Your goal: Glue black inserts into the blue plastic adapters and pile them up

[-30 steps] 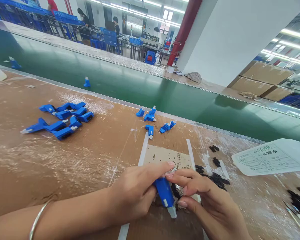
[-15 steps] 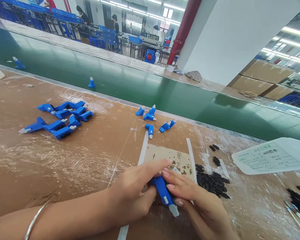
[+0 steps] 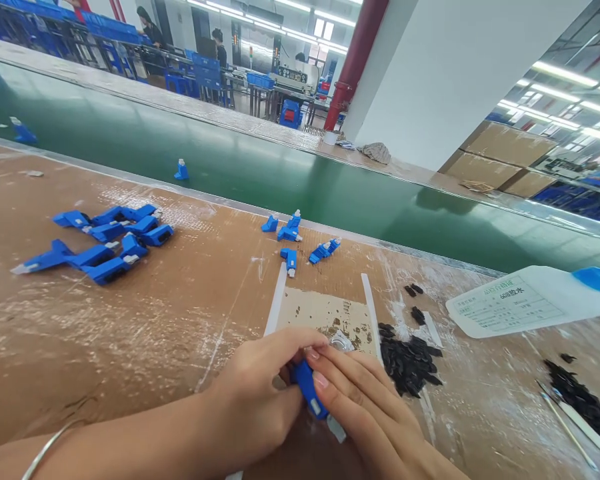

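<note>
Between my two hands is a blue plastic part (image 3: 307, 390) with a small pale patch and a grey tip. My left hand (image 3: 260, 383) is wrapped round it from the left, a bracelet on that wrist. My right hand (image 3: 375, 403) lies over its right side, fingers pressed on it, hiding much of the part. Just beyond the hands is a beige sheet (image 3: 325, 310) with dark spots, between two white strips. Beside my right hand lies a pile of small black pieces (image 3: 410, 363). Several similar blue parts (image 3: 290, 260) sit past the sheet.
A group of blue parts (image 3: 107, 257) lies at left on the brown board. Two more stand on the green belt (image 3: 230, 167) beyond. At right are a labelled white bottle (image 3: 525, 300), more black pieces (image 3: 575, 393) and thin tools (image 3: 570, 427). People work in the background.
My right hand has slid further over the blue part, its fingers now covering more of it. The grey tip shows less. The view has shifted slightly to the right.
</note>
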Motion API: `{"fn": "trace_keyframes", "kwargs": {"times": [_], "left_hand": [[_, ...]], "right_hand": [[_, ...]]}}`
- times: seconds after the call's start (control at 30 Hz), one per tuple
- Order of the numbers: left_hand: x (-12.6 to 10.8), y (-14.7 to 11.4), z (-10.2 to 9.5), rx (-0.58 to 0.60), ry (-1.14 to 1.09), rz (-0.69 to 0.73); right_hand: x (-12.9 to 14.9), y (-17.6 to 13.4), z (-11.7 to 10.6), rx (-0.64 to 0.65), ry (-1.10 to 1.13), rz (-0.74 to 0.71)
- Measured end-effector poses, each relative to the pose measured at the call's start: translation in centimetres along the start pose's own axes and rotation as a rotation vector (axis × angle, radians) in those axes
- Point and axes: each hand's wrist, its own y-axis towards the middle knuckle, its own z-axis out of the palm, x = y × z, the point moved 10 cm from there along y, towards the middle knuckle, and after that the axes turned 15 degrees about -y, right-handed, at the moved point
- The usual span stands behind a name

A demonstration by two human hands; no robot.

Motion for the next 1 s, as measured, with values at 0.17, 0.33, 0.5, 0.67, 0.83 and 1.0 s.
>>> {"fn": "trace_keyframes", "kwargs": {"times": [0.17,0.33,0.5,0.67,0.83,1.0], "left_hand": [[-0.4,1.8,-1.0,0.072,0.229,0.131],[3.8,4.7,-10.0,0.048,1.111,-0.149],[3.2,4.8,-16.9,-0.173,1.353,-0.203],[5.5,5.8,-13.7,-0.097,0.996,-0.183],[7.5,6.8,-10.3,-0.056,0.727,-0.117],[8.6,8.3,-4.9,0.343,0.644,0.075]], "right_hand": [[-3.3,-0.3,0.9,-0.034,-0.038,0.12],[-13.7,-3.4,1.8,0.28,-0.239,0.533],[-17.8,-6.1,2.2,0.519,-0.167,0.611],[-17.7,-7.1,3.7,0.626,-0.154,0.612],[-17.7,-7.0,4.5,0.634,-0.217,0.577],[-17.4,-7.2,5.2,0.621,-0.28,0.499]]}}
